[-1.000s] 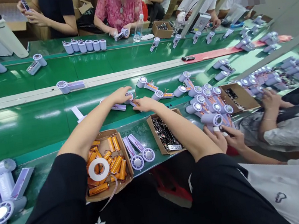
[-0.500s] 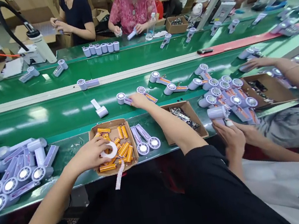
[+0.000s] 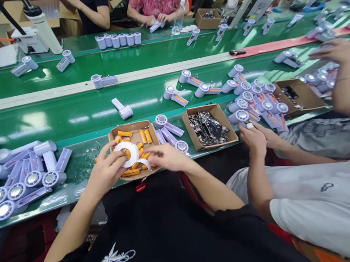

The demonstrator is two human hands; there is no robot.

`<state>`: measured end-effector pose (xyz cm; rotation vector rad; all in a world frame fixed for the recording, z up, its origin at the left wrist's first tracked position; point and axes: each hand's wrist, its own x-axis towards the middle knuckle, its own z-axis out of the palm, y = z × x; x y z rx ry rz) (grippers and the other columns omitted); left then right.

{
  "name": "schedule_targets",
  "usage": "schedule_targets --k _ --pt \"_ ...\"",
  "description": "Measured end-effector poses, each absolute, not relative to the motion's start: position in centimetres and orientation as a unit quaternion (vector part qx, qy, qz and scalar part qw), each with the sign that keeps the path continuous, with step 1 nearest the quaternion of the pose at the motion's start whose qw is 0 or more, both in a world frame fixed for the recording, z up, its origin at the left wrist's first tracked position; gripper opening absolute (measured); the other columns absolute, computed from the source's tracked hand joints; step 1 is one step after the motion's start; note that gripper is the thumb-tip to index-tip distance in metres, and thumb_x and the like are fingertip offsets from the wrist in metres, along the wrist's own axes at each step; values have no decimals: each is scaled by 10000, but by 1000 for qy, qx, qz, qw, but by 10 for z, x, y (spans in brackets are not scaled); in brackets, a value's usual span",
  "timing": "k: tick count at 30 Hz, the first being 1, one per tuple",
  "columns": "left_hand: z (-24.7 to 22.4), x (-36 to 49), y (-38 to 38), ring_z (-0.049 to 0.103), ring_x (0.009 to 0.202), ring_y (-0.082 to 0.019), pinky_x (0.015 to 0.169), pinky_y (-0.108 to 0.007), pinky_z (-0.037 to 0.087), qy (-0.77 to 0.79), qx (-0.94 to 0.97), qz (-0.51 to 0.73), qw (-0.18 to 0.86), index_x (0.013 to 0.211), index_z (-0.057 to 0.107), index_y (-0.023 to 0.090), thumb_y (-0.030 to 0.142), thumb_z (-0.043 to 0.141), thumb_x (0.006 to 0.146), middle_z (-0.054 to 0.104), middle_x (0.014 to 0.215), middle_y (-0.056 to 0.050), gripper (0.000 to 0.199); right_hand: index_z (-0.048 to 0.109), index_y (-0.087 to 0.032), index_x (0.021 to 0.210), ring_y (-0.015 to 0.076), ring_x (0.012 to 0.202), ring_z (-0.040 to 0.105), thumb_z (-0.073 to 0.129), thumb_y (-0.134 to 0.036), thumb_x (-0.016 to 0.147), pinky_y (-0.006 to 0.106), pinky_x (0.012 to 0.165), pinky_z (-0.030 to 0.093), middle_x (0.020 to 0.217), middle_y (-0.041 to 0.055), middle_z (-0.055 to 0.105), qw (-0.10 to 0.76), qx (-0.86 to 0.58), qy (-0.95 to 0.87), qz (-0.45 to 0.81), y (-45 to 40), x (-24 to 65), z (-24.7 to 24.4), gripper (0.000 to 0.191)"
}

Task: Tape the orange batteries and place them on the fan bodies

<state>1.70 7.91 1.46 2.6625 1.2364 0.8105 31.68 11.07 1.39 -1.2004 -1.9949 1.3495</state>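
Observation:
My left hand (image 3: 106,167) grips a roll of white tape (image 3: 118,148) above a cardboard box (image 3: 112,134) of orange cylindrical battery cells (image 3: 125,133). The thumb and fingers of my right hand (image 3: 169,156) are closed on the loose end of the tape, which curves down from the roll. Right of that box lie several lilac handheld fan bodies (image 3: 174,129), partly hidden by my right hand. At far left is a pile of lilac fan bodies (image 3: 19,177) with round heads and open handles.
A box of small dark circuit boards (image 3: 209,127) stands to the right. Beyond it are more fan bodies (image 3: 252,96) and a co-worker's hands (image 3: 255,136). A green conveyor belt (image 3: 72,109) carries a single fan body (image 3: 122,109). People sit across the line.
My right hand has come back from the belt to the tape's loose end. A fan body it was touching now appears beside the battery box. The tape roll stays in my left hand.

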Motion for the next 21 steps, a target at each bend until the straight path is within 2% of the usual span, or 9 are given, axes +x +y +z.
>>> schedule_targets --k 3,4,6,9,11,14,16,19,21 --pt "14 1 64 592 1513 -337 1330 -669 472 429 860 275 42 1224 773 352 150 697 984 818 1247 -39 323 837 -196 872 139 535 608 691 -648 1002 258 555 483 631 -21 690 192 -269 -707 626 71 284 8 493" --pt "12 -4 60 614 1489 -332 1336 -676 465 436 853 286 36 1238 766 355 147 691 983 820 1245 -35 337 810 -204 773 127 512 567 686 -604 1020 256 548 455 585 -27 648 177 -232 -728 620 65 278 7 486" --pt "7 -15 53 648 1445 -326 1331 -682 474 448 838 311 21 1258 750 348 145 677 985 824 1232 -38 348 807 -230 707 119 505 548 740 -495 1010 256 558 437 572 -32 648 129 -184 -785 577 66 272 8 407" --pt "-2 -25 43 664 1413 -326 1303 -674 508 472 819 325 11 1260 741 334 141 659 984 823 1217 -49 347 892 -279 896 167 674 726 804 -435 975 265 686 546 792 -14 820 86 -214 -828 512 96 268 10 196" --pt "-8 -27 39 675 1391 -321 1301 -668 509 492 810 318 17 1251 748 334 139 651 979 823 1223 -47 348 890 -253 1107 233 936 811 682 -411 1064 311 887 594 1046 42 879 106 -302 -837 444 131 261 10 265" --pt "-13 -23 35 667 1398 -320 1313 -663 492 512 799 314 28 1248 766 323 142 643 972 822 1226 -45 353 800 -176 1335 301 1228 771 483 -289 1144 381 1083 542 1339 143 827 88 -443 -847 279 184 241 4 387" --pt "-14 -19 33 647 1428 -325 1310 -657 497 513 797 318 29 1245 777 307 146 634 981 819 1224 -55 340 757 -161 1395 323 1292 742 522 -271 1129 396 1119 526 1426 175 786 53 -473 -853 216 209 225 -2 371" --pt "-14 -16 30 626 1447 -329 1295 -641 515 507 803 312 29 1218 794 301 154 622 1004 819 1208 -64 312 713 -126 1448 324 1333 712 596 -227 1094 396 1145 518 1478 206 746 36 -465 -858 216 229 206 -13 386" --pt "-13 -16 28 618 1447 -333 1282 -636 526 511 807 295 30 1214 805 316 152 623 1008 821 1183 -60 320 737 -88 1392 315 1328 709 645 -184 1059 384 1151 518 1465 228 739 28 -463 -859 218 233 200 -19 359"
